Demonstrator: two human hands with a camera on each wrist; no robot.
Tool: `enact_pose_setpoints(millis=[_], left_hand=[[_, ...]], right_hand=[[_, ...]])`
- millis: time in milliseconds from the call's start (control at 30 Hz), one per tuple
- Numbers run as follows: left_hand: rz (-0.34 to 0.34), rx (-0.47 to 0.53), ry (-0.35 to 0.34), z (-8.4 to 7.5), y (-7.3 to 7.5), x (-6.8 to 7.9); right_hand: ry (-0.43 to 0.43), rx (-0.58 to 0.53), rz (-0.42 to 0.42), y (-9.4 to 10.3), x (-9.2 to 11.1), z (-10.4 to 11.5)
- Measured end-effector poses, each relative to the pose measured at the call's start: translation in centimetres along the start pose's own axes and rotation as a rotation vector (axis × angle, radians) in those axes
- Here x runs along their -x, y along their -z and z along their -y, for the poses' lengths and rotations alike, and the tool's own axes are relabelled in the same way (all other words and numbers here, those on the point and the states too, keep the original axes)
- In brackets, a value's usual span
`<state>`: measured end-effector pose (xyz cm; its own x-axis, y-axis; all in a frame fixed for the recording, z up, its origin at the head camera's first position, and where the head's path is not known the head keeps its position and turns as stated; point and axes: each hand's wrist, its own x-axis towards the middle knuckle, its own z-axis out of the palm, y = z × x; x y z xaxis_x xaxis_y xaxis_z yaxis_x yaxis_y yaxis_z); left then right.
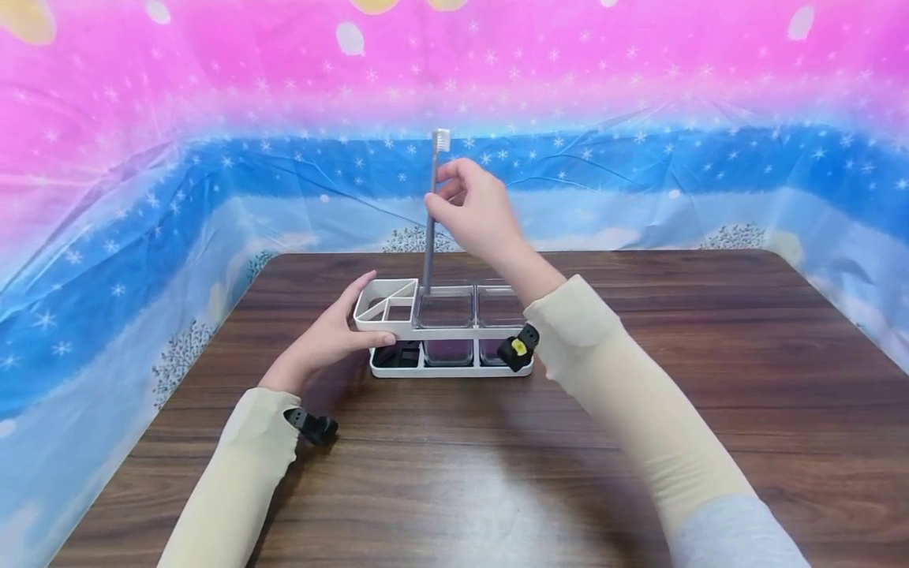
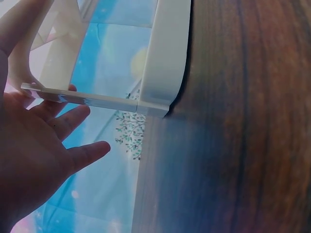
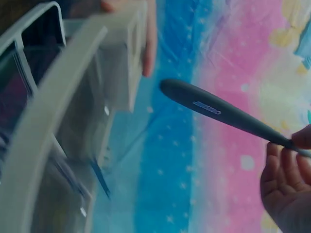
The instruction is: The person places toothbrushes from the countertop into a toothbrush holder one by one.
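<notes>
A grey toothbrush point(image 1: 430, 237) stands nearly upright, white bristles at the top. My right hand point(image 1: 477, 207) pinches it between thumb and fingertips, just below the head. In the right wrist view the handle's rounded lower end point(image 3: 172, 90) points toward the rack, with a gap between them. Below is a white two-tier toothbrush rack point(image 1: 447, 334), with divided slots on the left of its upper tier and two clear cups point(image 1: 446, 306) beside them. My left hand point(image 1: 328, 335) grips the rack's left end, thumb along the front and fingers behind; its fingers point(image 2: 73, 121) reach past a thin strut.
The rack stands on a dark wood-grain table point(image 1: 454, 473). A black tray point(image 1: 396, 355) fills the lower tier's left section. Patterned pink and blue cloth point(image 1: 611, 158) hangs behind and beside the table. Each wrist wears a small black camera point(image 1: 312, 426).
</notes>
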<state>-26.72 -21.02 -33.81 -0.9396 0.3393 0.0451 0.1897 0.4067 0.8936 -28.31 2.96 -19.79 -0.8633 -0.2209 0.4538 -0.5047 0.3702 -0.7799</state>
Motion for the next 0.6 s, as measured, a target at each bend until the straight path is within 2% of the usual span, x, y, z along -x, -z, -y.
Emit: enact_pose_setpoints(millis=[200, 467, 600], left_hand=[[0.008, -0.011, 0.014, -0.2, -0.1, 0.0], [0.011, -0.014, 0.017, 0.0, 0.0, 0.0], [0.013, -0.009, 0.008, 0.1, 0.1, -0.1]], right_hand=[[0.106, -0.031, 0.027, -2.3, 0.7, -0.8], [0.119, -0.012, 0.107, -4.5, 1.9, -2.2], [0.121, 0.036, 0.150, -5.3, 2.5, -2.9]])
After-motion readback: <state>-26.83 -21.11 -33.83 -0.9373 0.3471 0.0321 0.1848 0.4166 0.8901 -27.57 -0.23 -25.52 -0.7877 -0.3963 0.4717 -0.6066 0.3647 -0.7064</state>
